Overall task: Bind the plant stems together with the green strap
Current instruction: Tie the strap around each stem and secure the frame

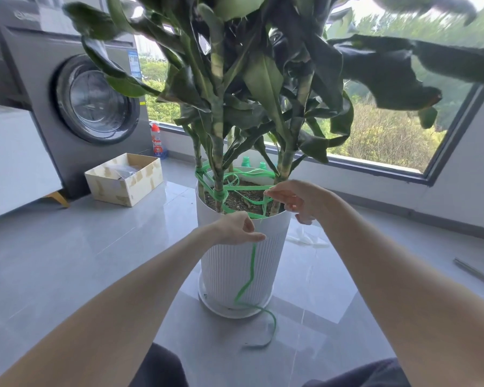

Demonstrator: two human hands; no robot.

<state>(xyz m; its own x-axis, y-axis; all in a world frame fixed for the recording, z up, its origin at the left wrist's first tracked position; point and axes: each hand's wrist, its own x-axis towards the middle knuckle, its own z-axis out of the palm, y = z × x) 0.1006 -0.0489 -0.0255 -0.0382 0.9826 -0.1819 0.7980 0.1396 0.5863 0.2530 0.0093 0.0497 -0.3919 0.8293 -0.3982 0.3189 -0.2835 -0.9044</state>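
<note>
plant stems (218, 152): rise from white pot (227, 269) | green strap (220, 195): looped round stems above pot rim, tail running vertically down pot front | right hand (299, 199): pinches strap at rim, nearer the stems | left hand (235, 229): pinches tail just below rim

**Legible text: none readable**

Dark grey front-loading washing machine (76, 107): a pale brand mark (25, 16) sits on its top panel, upper left. It is blurred and the letters cannot be read.

Blue and white rectangular sticker (134, 64) on the upper right of the machine's front: the layout looks like a rating label. The print is too small to make out any word or number.

Clear plastic bottle with red cap (157, 143) on the floor by the machine's right side: its red, white and blue label carries lettering that is too soft to read.
</note>
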